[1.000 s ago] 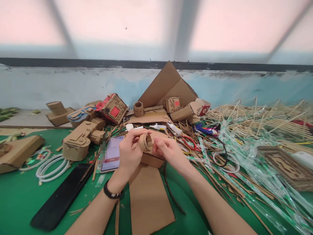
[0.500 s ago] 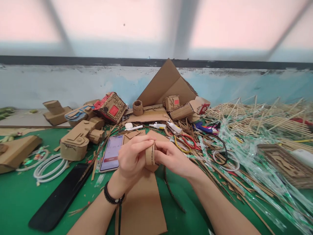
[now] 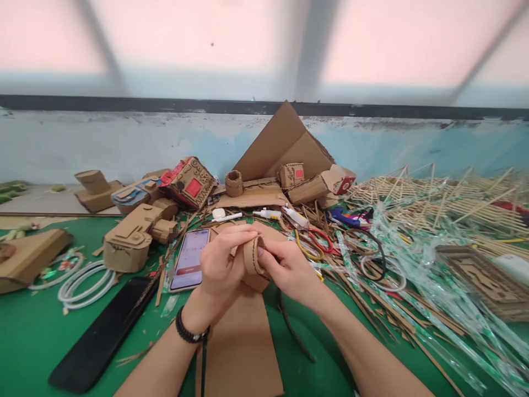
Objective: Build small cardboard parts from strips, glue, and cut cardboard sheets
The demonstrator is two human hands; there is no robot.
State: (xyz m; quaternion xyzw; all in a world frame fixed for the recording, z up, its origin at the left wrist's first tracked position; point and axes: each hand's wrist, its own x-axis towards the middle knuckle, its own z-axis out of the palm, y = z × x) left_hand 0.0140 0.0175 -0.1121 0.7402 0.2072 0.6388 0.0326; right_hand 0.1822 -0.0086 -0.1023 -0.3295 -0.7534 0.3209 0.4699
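Between my hands is a cardboard ring (image 3: 250,258), a curved strip with its corrugated edge showing. My left hand (image 3: 221,259) is closed round its left side, the fingers bent over the top. My right hand (image 3: 291,270) pinches the ring's right edge, thumb and fingertips at its opening. Under the hands a cardboard piece (image 3: 257,282) shows in part; I cannot tell whether it is joined to the ring. A flat cardboard sheet (image 3: 239,353) lies below my wrists on the green table. A phone (image 3: 190,260) with its screen lit is just left of my left hand.
Cardboard camera-like models (image 3: 126,242) stand at the left, near a black flat strip (image 3: 103,336) and a coiled white tube (image 3: 86,284). Glue bottles (image 3: 295,216) and scissors (image 3: 316,242) lie ahead. Plastic tape strips (image 3: 413,264) and thin sticks (image 3: 438,198) crowd the right.
The ring has tilted and its opening now shows more towards the right. My right thumb and fingers have shifted slightly down along its edge; my left hand stays round it.
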